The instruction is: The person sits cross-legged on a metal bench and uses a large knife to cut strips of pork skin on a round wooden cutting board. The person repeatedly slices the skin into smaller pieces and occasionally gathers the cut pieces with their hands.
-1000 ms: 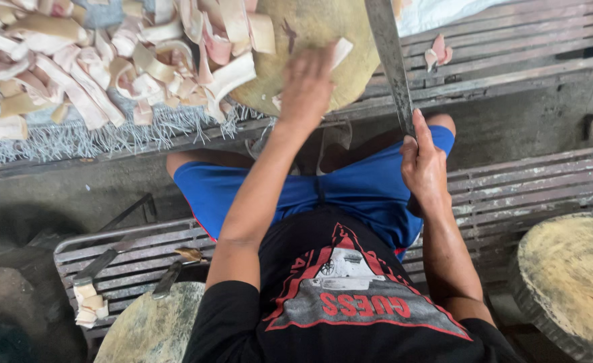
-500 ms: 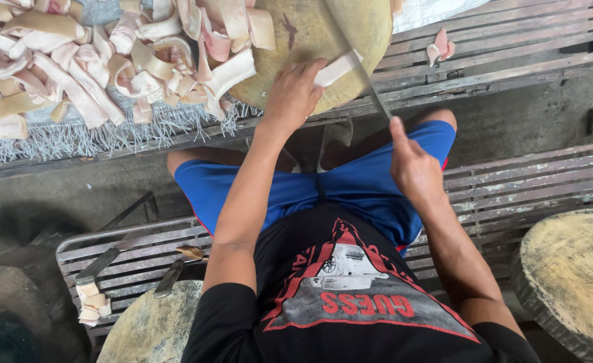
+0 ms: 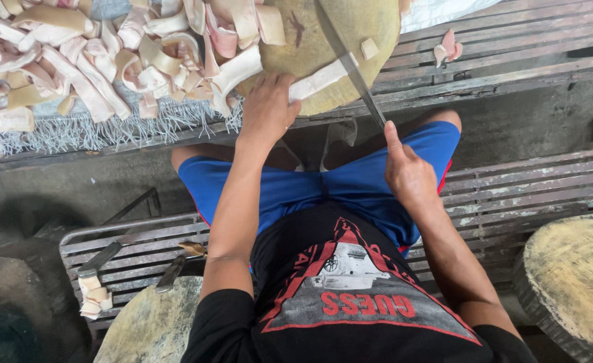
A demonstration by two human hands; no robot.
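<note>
My left hand [image 3: 267, 107] presses a pale strip of meat skin [image 3: 318, 79] onto a round wooden chopping block [image 3: 316, 40] at the top centre. My right hand [image 3: 407, 171] grips the handle of a long knife [image 3: 347, 64], whose blade lies across the strip on the block. A small cut piece [image 3: 369, 48] rests on the block to the right of the blade. A large heap of pale and pink strips [image 3: 108, 54] lies left of the block on a fringed cloth.
Slatted wooden benches [image 3: 511, 40] run in front of and behind me. Two more round blocks sit at lower left [image 3: 152, 323] and lower right [image 3: 575, 282]. Two spare knives [image 3: 101, 259] lie on the bench at left beside a few scraps [image 3: 93, 299]. More scraps [image 3: 447, 48] lie at top right.
The knife has come down from a raised position onto the strip on the block. My left hand has slid the strip along the block, and a small piece now lies cut off.
</note>
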